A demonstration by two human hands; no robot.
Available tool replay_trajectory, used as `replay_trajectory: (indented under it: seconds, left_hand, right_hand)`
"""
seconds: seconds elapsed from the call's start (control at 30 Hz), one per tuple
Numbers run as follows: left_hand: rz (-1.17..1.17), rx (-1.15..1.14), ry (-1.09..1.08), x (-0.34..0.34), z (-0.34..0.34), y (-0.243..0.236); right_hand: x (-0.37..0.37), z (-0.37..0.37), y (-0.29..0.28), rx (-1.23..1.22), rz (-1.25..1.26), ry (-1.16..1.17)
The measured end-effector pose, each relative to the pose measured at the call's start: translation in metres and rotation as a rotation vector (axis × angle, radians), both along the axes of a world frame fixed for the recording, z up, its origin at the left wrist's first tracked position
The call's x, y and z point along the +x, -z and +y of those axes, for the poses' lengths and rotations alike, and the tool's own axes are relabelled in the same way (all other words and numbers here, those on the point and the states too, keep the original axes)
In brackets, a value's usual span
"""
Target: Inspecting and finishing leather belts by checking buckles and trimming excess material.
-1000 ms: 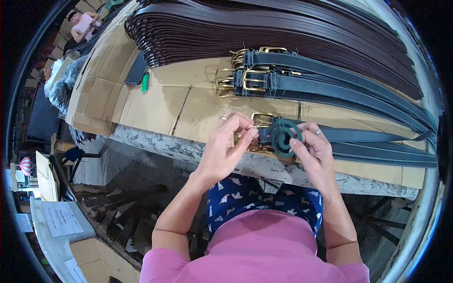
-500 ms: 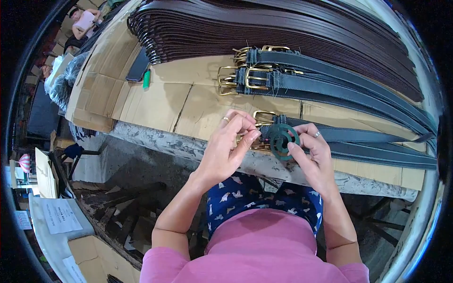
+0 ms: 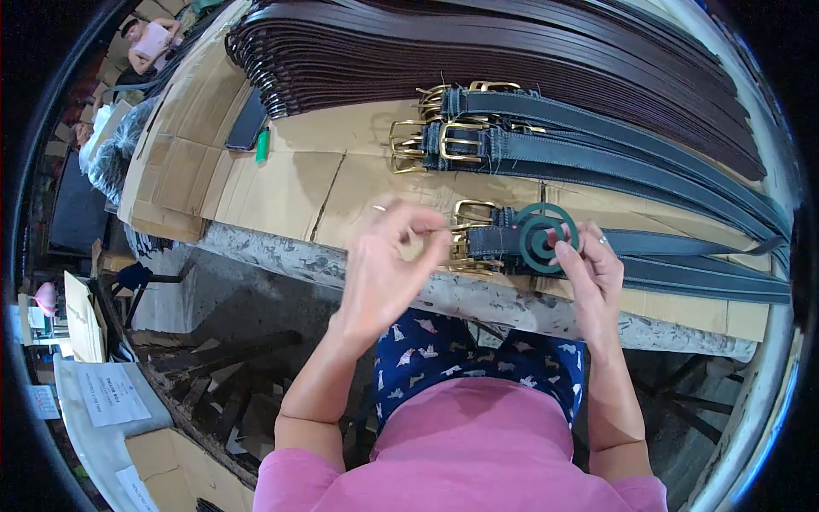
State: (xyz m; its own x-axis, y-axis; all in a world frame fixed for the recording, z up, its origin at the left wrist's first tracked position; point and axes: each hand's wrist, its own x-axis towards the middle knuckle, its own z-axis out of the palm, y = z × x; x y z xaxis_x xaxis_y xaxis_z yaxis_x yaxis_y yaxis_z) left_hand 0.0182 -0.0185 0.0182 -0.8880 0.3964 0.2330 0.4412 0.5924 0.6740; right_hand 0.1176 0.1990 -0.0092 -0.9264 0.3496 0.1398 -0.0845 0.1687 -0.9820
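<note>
In my right hand (image 3: 595, 275) a green mosquito coil (image 3: 527, 256) is pinched between thumb and fingers, held above the nearest dark belts. My left hand (image 3: 380, 269), slightly blurred, is closed in a pinch beside the brass buckle (image 3: 474, 207) of these belts. A thin gold-coloured line runs from its fingertips toward the buckle; whether it is the prong or something else I cannot make out. Beneath the coil lies a dark stitched belt (image 3: 657, 242), its buckle end pointing left. Part of the belt is hidden by the coil and my right fingers.
More dark belts with brass buckles (image 3: 461, 142) lie just beyond. Behind them is a large stack of dark brown straps (image 3: 495, 51). Cardboard (image 3: 281, 188) covers the table. A green lighter (image 3: 263, 145) and a dark phone (image 3: 246, 119) lie at left. A person (image 3: 152, 43) sits far left.
My left hand has drawn left, away from the coil, still pinched. My right hand has shifted right with the coil, which now faces up more fully.
</note>
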Motion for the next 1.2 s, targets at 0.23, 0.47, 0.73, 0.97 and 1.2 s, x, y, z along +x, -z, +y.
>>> replay_trajectory:
  seconds: [0.23, 0.47, 0.73, 0.97, 1.2]
  left_hand:
    - [0.073, 0.064, 0.234, 0.027, 0.025, 0.023]
    - [-0.095, 0.177, 0.212, 0.024, 0.028, 0.027]
    - [-0.232, 0.276, 0.231, 0.019, 0.022, 0.021]
    - [-0.208, 0.236, 0.233, 0.016, 0.024, 0.018]
    - [-0.196, 0.220, 0.236, 0.012, 0.022, 0.020]
  right_hand:
    - [0.004, -0.004, 0.001, 0.099, 0.016, -0.025]
    - [0.007, -0.002, 0.006, 0.135, 0.026, -0.073]
    - [0.009, -0.004, 0.002, 0.164, 0.013, -0.088]
    - [0.007, -0.004, 0.002, 0.158, 0.025, -0.084]
    - [0.005, -0.003, 0.007, 0.154, -0.011, -0.091]
